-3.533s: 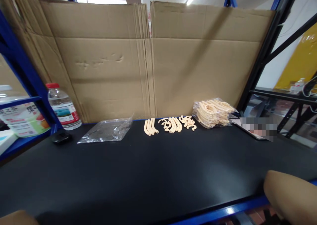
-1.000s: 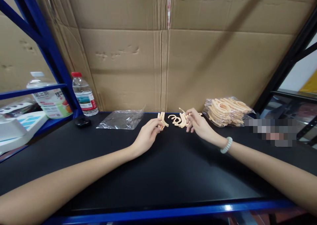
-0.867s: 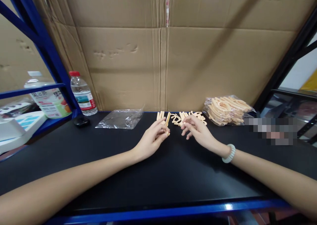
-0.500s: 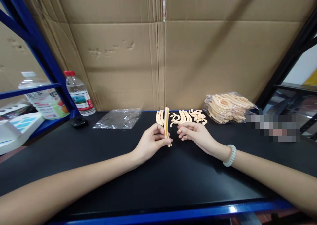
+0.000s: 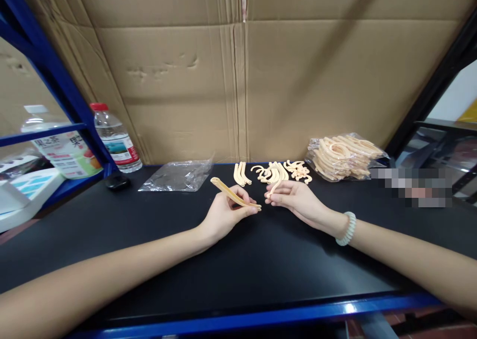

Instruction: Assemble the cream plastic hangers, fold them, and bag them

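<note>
My left thumb and fingers are pinched on a curved strip (image 5: pixel 233 196), gripping it close to its lower right end, and the free end tilts up over the left hand (image 5: pixel 221 217). Across a narrow gap, the right hand (image 5: pixel 300 200) has its thumb and fingers clamped on a small hook (image 5: pixel 275 188), and strip and hook are apart! Both hands are over the table (image 5: pixel 238 269), a bit behind its middle, and I can't tell whether either one touches it. Pale bracelet (image 5: pixel 347 228) on the right wrist. Now outward: near the back edge I have three more strips (image 5: pixel 243 172) side by side, then a mixed heap (image 5: pixel 276 169) of strips and hooks just behind the right fingers, then a little pile of small parts (image 5: pixel 298 171). Toward the back right corner, there's a bulging clear bag (image 5: pixel 341 155) of pale parts, with a pixelated patch beside it. Over to the left, a flat clear bag (image 5: pixel 175 176) lies along the back edge, then a small black object (image 5: pixel 117 182) and a red-capped bottle (image 5: pixel 118 147) at the back left corner. Cardboard (image 5: pixel 167 75) stands behind it all!
</note>
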Demonstrator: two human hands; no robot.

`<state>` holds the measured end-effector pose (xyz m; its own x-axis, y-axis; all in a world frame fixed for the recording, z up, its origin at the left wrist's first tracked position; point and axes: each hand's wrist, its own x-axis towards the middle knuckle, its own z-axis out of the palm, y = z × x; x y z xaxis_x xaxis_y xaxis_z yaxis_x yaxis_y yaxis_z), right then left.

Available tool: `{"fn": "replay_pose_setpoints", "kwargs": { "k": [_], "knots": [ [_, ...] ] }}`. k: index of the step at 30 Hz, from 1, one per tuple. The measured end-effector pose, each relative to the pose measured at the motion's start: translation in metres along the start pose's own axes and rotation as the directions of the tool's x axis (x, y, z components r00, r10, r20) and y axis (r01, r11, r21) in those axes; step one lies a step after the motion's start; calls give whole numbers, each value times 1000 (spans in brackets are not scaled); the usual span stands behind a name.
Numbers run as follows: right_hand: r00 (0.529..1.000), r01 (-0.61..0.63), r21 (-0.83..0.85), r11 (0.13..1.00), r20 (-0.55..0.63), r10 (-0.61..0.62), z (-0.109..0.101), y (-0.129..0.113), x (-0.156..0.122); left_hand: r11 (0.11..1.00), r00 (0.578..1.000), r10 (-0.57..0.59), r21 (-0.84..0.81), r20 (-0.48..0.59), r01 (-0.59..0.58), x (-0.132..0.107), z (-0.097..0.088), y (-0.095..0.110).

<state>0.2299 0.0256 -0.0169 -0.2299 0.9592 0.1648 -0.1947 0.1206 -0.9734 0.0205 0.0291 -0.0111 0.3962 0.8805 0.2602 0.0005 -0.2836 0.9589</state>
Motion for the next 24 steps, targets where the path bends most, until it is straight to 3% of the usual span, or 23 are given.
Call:
{"fn": "replay_pose_setpoints", "kwargs": {
  "k": [4, 11, 17, 24],
  "knots": [
    [996, 13, -57, 998, 85, -8, 2, 2, -1, 1000, 1000, 28, -6, 14, -28, 2, -1, -2],
    [976, -144, 29, 989, 169, 137, 9, -2, -5, 998, 996, 67, 6, 64, -67, -1, 2, 0],
    [947, -194, 32, 980, 267, 179, 10, -5, -8, 974, 983, 165, 143, 78, -175, -8, 3, 4],
    [954, -138, -17, 990, 266, 137, 11, -5, -10, 890, 950, 297, 333, 95, -311, -9, 1, 6]
  ]
}}
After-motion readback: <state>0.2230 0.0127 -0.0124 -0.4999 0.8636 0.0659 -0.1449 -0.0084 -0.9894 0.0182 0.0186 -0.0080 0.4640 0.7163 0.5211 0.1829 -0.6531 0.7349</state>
